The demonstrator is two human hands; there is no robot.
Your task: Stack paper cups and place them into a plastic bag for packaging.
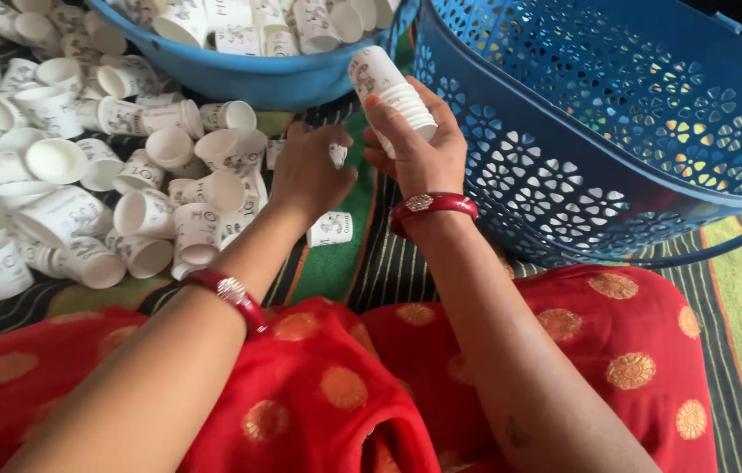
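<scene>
I see my left hand point(308, 173) curled down on a small paper cup point(337, 155). Just right of it, my right hand point(419, 153) grips a stack of cups point(388, 89). Loose cups point(82, 188) lie left; a blue basket point(598, 131) stands right.
</scene>
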